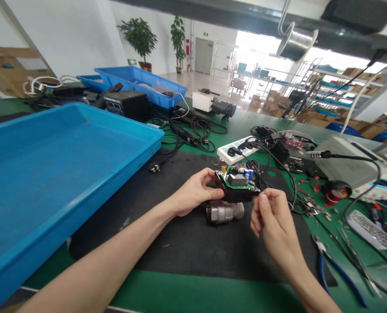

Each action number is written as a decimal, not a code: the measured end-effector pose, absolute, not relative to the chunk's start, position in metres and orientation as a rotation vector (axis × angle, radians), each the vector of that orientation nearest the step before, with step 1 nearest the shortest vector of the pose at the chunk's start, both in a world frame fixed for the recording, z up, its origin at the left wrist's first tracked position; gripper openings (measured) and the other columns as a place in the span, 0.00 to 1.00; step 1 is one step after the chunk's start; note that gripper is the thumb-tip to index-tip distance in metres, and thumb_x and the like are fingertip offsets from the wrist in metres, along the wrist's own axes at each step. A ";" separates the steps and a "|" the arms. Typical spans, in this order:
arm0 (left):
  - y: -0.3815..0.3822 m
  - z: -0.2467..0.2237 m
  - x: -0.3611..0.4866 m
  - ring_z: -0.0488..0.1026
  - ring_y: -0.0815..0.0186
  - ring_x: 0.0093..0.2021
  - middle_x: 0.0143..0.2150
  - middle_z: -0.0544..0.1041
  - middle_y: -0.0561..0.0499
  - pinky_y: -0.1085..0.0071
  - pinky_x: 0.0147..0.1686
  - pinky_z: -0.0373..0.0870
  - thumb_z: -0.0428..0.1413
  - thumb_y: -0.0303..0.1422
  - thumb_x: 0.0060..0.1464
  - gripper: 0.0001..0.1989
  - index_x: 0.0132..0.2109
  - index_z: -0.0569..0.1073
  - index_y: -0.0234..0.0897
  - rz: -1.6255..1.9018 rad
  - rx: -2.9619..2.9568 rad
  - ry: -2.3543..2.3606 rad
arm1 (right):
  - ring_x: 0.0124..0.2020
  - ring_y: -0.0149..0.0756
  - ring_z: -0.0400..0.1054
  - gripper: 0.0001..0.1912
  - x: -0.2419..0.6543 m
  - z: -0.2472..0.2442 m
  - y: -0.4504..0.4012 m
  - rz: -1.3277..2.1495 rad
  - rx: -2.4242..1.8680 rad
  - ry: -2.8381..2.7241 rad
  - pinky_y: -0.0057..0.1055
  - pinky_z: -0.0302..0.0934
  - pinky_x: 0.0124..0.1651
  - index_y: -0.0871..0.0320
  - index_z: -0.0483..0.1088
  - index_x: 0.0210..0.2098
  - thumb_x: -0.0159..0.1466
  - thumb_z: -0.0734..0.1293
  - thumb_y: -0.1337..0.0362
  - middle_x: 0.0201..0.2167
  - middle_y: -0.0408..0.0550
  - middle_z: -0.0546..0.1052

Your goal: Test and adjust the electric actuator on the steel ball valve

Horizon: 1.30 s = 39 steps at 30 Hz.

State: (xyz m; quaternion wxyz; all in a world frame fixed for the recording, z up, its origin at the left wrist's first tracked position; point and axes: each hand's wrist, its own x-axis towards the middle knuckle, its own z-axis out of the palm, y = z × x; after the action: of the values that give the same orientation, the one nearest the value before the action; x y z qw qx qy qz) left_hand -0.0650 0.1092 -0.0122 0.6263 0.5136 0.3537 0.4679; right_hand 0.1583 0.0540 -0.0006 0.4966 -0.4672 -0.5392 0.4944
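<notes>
1. Nearest me, the blue tray [50, 174] sits at the left of the worktop [187, 291].
2. My left hand [193, 193] grips the black actuator housing [234, 191] by its left end, above the black mat [167, 243].
3. My right hand [271, 217] pinches closed at the housing's right edge.
4. The metal valve body [224, 212] hangs beneath.
5. I judge steady support matters: keep fingers off the exposed circuit board [237, 177].
</notes>
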 end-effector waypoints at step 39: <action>0.077 0.009 -0.025 0.75 0.55 0.60 0.60 0.76 0.51 0.61 0.62 0.72 0.78 0.38 0.40 0.51 0.67 0.59 0.50 0.940 1.343 0.792 | 0.28 0.29 0.54 0.29 0.198 0.003 0.048 1.259 -1.122 -1.313 0.24 0.49 0.24 0.45 0.67 0.64 0.66 0.74 0.53 0.34 0.42 0.64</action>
State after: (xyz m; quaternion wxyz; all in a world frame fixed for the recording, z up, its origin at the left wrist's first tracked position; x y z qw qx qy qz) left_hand -0.0251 0.0770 0.0085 0.6134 0.5825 0.3437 0.4079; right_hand 0.1977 0.0475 0.0030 0.4813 -0.4601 -0.5386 0.5162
